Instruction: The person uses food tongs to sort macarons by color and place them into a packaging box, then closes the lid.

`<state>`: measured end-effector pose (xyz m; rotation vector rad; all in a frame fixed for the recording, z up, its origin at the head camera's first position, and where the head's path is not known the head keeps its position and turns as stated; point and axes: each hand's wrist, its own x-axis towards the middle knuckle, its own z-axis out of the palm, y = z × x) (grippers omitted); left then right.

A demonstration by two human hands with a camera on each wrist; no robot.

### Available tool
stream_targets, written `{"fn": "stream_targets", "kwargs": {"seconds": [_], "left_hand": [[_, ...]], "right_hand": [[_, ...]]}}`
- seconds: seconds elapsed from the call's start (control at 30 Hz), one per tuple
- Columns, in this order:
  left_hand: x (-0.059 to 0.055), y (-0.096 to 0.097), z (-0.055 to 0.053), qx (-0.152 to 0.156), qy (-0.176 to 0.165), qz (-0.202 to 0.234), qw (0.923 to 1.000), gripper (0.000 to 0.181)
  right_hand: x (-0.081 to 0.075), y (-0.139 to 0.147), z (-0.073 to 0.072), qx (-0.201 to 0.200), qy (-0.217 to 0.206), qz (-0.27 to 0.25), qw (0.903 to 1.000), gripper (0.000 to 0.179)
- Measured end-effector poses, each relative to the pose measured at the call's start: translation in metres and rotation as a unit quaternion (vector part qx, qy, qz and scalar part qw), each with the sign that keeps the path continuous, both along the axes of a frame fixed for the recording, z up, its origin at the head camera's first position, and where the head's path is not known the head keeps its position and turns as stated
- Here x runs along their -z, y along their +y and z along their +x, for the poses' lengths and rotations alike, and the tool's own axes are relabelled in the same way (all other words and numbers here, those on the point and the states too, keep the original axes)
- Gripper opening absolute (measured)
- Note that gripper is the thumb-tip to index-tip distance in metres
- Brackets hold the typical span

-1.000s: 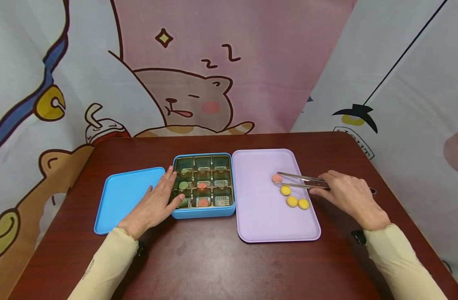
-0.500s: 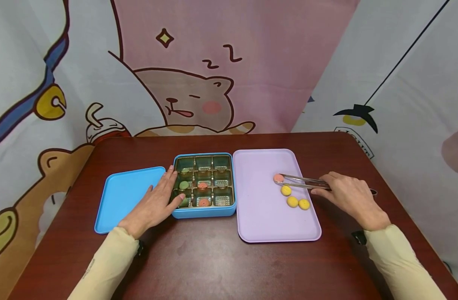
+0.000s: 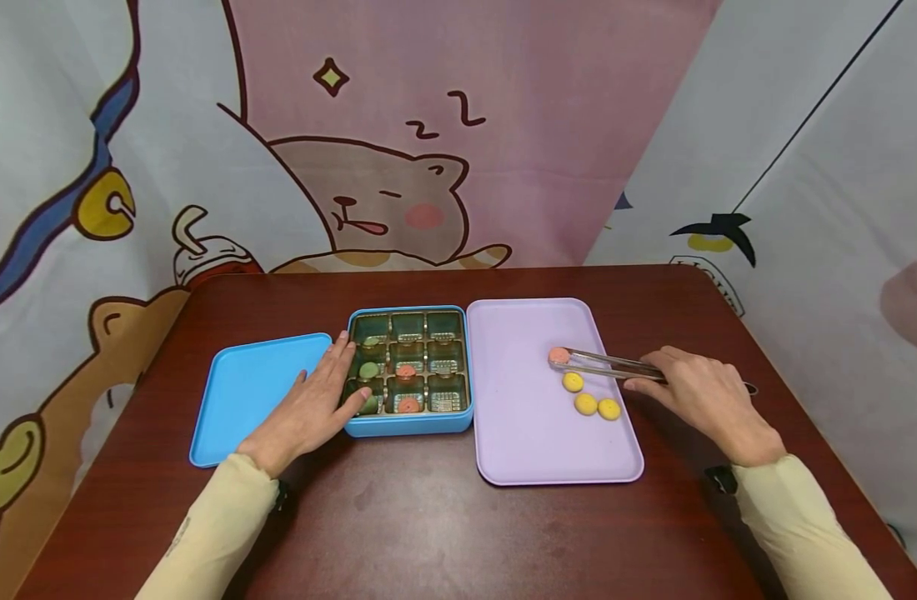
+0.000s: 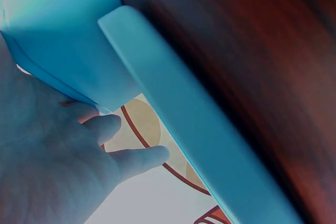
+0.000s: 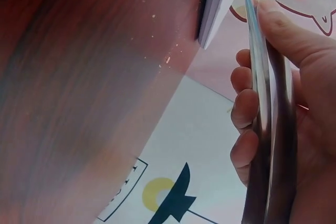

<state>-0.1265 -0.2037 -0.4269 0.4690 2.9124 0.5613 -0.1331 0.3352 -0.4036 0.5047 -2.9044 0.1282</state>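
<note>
My right hand (image 3: 706,398) grips metal tongs (image 3: 616,367); in the right wrist view the thumb lies on one arm and the fingers wrap round the other. The tongs' tips stand on either side of a pink round piece (image 3: 559,356) on the lilac tray (image 3: 518,450). Several yellow round pieces (image 3: 586,404) lie just nearer on that tray. My left hand (image 3: 304,408) rests with extended fingers along the left side of a blue box (image 3: 408,427). Inside the box, a divided insert (image 3: 408,327) holds green pieces (image 3: 368,370) and pink pieces (image 3: 405,372).
A blue lid (image 3: 241,400) lies left of the box, partly behind my left hand and forearm. The tray stands against the box's right side. A printed cloth (image 3: 541,125) hangs behind the brown table (image 3: 428,533).
The tongs and the pink piece between their tips have shifted very slightly to the right on the tray. My left hand stays in place on the box.
</note>
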Motion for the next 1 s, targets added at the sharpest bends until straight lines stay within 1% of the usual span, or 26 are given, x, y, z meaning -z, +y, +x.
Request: {"fn": "stream_targets", "kwargs": {"seconds": [0.43,0.57,0.77,1.0], "left_hand": [[-0.001,0.001,0.000,0.000,0.004,-0.004,1.0000,0.086],[0.000,0.001,0.000,0.000,0.003,-0.003,1.0000,0.086],[0.000,0.000,0.000,0.000,0.004,-0.005,1.0000,0.086],[0.000,0.001,-0.001,-0.001,0.001,-0.006,1.0000,0.085]], "right_hand": [[-0.006,0.000,0.008,-0.007,0.040,-0.022,0.9989,0.042],[-0.009,-0.002,0.009,-0.006,0.042,-0.024,0.9988,0.042],[-0.010,-0.005,0.011,-0.004,0.047,-0.028,0.9985,0.044],[-0.016,-0.009,0.013,0.005,0.045,-0.031,0.9985,0.042]]}}
